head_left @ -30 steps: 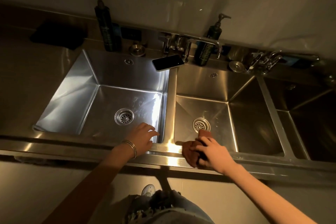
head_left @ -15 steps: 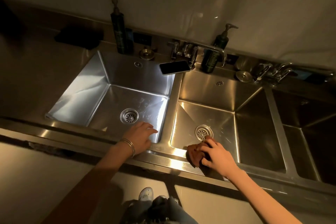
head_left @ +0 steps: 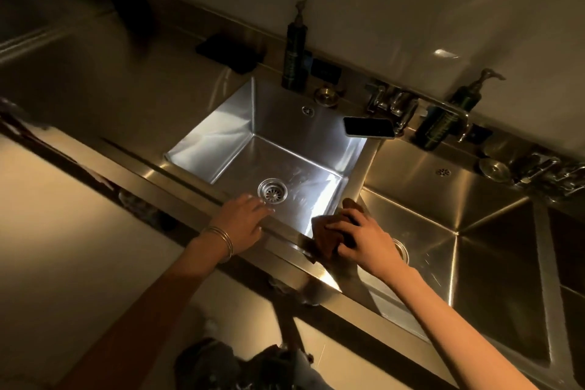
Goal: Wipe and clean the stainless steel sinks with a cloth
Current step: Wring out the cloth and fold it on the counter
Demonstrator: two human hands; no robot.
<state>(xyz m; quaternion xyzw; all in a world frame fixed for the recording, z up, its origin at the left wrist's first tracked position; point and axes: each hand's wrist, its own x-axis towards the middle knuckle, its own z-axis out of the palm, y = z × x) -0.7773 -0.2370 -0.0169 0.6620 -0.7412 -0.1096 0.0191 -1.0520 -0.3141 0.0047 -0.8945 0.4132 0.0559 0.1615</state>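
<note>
Slid leftward, the cloth (head_left: pixel 327 233) now lies right of the left drain (head_left: pixel 272 189), gripped by the right hand (head_left: pixel 364 241); the left hand (head_left: pixel 243 222) rests loose-fingered just nearside of that drain.

Thin bangles (head_left: pixel 223 239) near left hand (head_left: pixel 243 218)

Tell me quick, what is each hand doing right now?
Left hand: open, fingers relaxed, resting on the stainless steel sink's front rim.
Right hand: gripping the folded brown cloth, pressed on the rim between two sinks.
</note>
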